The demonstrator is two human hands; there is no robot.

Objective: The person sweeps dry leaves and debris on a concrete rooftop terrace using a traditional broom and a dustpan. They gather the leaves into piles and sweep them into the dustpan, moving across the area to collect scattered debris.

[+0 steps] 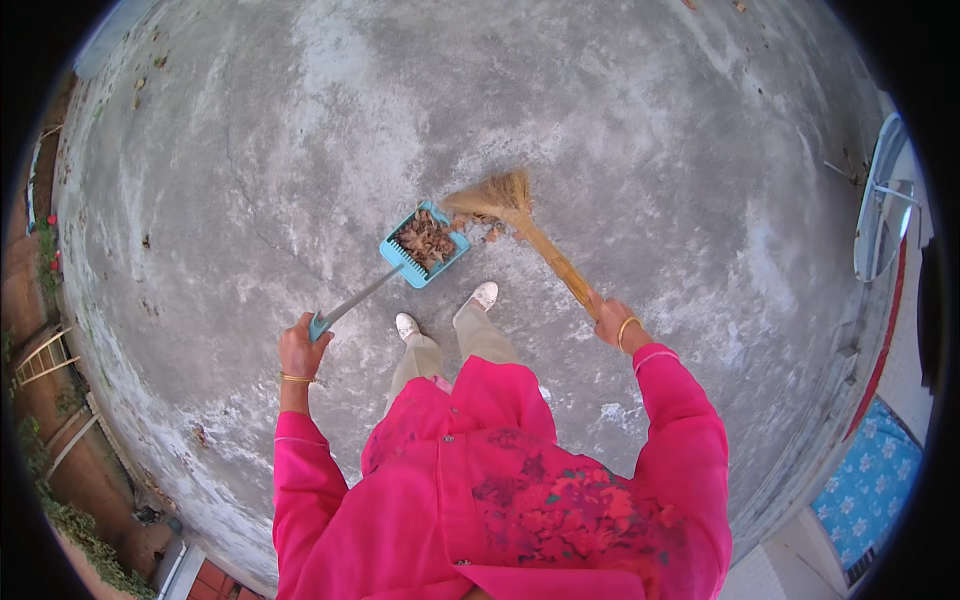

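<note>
My left hand (301, 350) is closed round the grip of a long-handled dustpan (418, 278). Its light-blue pan rests on the concrete ahead of my feet and holds a heap of dry brown leaves (425, 240). In my right hand (616, 323) is a straw broom (550, 250), gripped near the end of its handle. The broom's bristles fan out on the ground beside the pan's right edge. A few loose leaves (492, 233) lie between the bristles and the pan, partly covered by the broom.
Rough grey concrete floor (650, 150) spreads all around. Scattered leaves (160, 62) dot it at the far left. A light-blue framed mirror-like object (880, 200) stands at the right edge, above a blue flowered cloth (870, 480). On the left, a small ladder (45, 358) lies past the floor's edge.
</note>
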